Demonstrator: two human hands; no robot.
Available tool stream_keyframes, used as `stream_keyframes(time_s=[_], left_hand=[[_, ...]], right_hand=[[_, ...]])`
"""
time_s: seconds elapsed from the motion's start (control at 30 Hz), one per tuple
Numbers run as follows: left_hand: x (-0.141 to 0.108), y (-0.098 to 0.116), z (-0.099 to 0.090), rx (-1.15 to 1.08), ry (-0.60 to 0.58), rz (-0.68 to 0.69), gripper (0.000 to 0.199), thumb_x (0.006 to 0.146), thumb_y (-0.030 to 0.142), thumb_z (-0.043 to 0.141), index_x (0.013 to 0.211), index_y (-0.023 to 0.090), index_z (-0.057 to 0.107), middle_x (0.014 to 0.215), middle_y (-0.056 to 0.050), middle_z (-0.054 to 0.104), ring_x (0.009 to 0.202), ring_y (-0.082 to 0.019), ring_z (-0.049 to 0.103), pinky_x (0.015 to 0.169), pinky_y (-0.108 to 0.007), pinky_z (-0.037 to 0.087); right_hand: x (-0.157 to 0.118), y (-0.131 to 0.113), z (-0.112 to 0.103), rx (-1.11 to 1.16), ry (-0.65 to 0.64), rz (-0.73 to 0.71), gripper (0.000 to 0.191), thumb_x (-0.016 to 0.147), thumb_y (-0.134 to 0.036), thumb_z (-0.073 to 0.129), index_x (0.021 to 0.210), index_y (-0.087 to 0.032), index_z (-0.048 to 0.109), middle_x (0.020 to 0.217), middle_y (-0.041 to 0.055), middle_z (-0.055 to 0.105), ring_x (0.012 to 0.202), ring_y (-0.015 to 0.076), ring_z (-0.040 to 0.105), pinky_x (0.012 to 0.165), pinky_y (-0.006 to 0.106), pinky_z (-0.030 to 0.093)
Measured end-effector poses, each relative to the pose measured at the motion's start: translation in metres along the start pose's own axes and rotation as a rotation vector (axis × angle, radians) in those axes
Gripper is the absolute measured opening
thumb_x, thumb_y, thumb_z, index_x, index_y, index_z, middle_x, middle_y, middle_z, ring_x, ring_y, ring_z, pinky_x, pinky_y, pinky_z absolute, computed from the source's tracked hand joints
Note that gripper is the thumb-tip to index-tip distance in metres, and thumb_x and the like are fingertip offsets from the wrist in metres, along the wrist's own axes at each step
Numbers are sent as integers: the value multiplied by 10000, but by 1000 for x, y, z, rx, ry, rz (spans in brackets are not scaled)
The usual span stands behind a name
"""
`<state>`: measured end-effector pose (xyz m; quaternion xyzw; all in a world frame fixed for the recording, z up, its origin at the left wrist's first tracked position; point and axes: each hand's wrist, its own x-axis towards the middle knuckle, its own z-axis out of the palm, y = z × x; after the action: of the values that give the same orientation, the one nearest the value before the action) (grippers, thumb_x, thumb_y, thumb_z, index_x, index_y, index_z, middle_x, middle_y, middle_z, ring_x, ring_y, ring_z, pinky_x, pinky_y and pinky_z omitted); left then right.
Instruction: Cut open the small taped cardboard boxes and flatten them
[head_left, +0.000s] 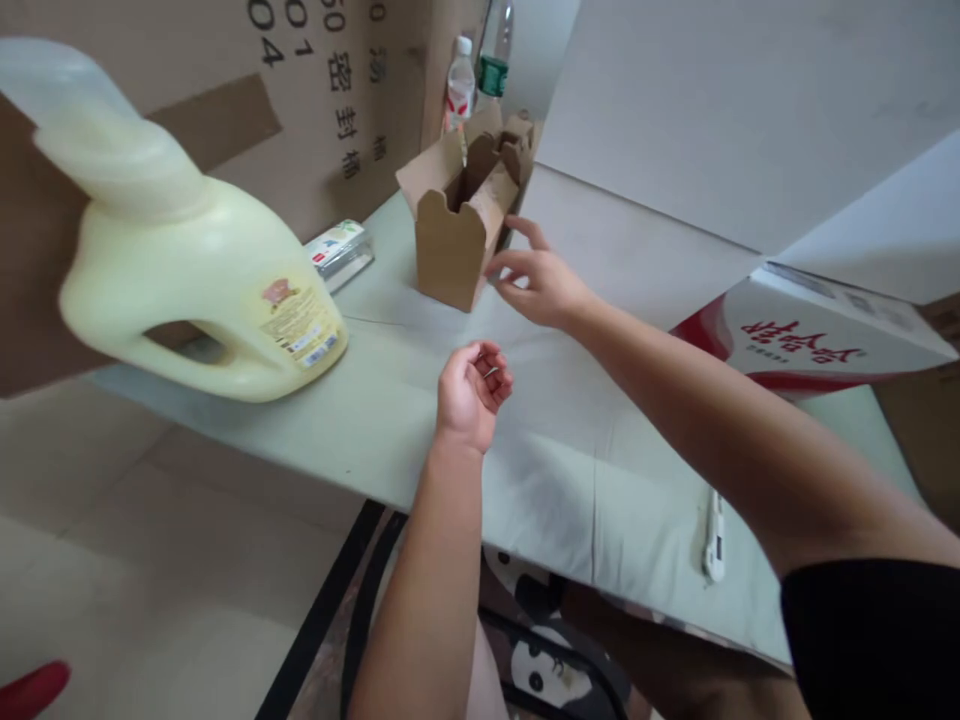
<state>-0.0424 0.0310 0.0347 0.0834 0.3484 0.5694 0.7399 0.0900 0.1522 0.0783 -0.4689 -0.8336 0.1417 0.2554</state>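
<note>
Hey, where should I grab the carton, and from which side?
Probably low on the carton, one hand from each side: it stands upright, top open and left flap splayed outward, so the rim looks flimsier. The right hand is at its right side.

1. Soft, cool, fairly subdued light covers my table; I can't tell where it comes from.
2. A faint, soft-edged shadow lies on the cloth just right of my left hand, mid-frame.
3. The carton, top centre, is dark inside, and it's dim under the table at bottom centre.
4. My black sleeve, lower right, swallows nearly all detail.
5. The wide lens stretches the jug toward the upper left corner and my right forearm toward the right edge.
6. The red shape at lower left is blurred, and I can't read the jug's small print.
</note>
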Motion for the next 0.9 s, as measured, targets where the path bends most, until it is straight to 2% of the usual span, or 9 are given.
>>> stream_keyframes(time_s=[0.1,0.2,0.27,0.33,0.43,0.53,0.67,0.77,0.9], left_hand=[[-2,7,-4,17,19,25,141,727,310,534,728,174,572,635,12,529,486,-83,502,476,-202,372],[0,10,-10,22,148,116,127,725,312,532,714,186,534,628,23,493,502,-87,485,499,-212,357],[2,11,-15,40,318,272,101,734,298,515,721,199,504,647,28,476,555,-94,509,547,-213,375],[4,12,-21,86,455,479,70,752,279,491,752,209,492,714,19,505,682,-108,570,646,-220,415],[4,12,-28,182,505,712,75,797,273,479,831,222,521,908,-9,597,974,-144,613,853,-266,443],[2,7,-27,251,323,794,193,862,363,495,961,233,597,1135,-42,648,1183,-182,580,983,-305,431],[-6,-12,-14,364,-204,714,488,881,636,478,1012,215,685,1104,-89,712,1120,-233,656,991,-357,482],[-10,-31,-2,539,-495,717,696,863,792,364,895,199,727,956,-108,743,1022,-263,696,984,-415,507],[-9,-51,11,798,-608,872,475,899,651,529,878,218,721,876,-81,744,970,-231,701,963,-392,519]], right_hand=[[46,-24,26,-90,-59,-20,334,821,-158,615,1145,-144,694,1426,112,552,1174,266,642,1080,430,483],[44,-33,28,-112,-23,47,396,835,-130,566,1211,-122,690,1265,93,682,1237,300,621,1096,438,470],[13,-37,18,-40,40,39,358,849,-129,526,1136,-144,740,1163,70,738,1144,277,681,1041,419,517],[-37,-44,-1,68,86,-31,307,866,-163,514,1011,-181,784,1057,50,776,1041,261,727,953,407,568],[-133,-58,-36,197,65,-158,250,877,-185,558,800,-222,793,1059,63,791,994,259,754,833,359,604],[-235,-69,-66,190,76,-93,270,835,-104,593,879,-279,793,1130,52,779,935,247,772,684,308,611],[-335,-65,-79,48,218,83,275,834,-109,595,982,-273,759,1343,89,681,1039,280,746,793,356,609],[-366,-52,-71,-80,292,147,130,862,-155,602,901,-211,713,1425,151,609,981,268,740,758,365,583],[-365,-38,-56,-203,472,251,70,920,-284,572,891,-226,599,1291,134,682,1152,322,638,951,497,492]])
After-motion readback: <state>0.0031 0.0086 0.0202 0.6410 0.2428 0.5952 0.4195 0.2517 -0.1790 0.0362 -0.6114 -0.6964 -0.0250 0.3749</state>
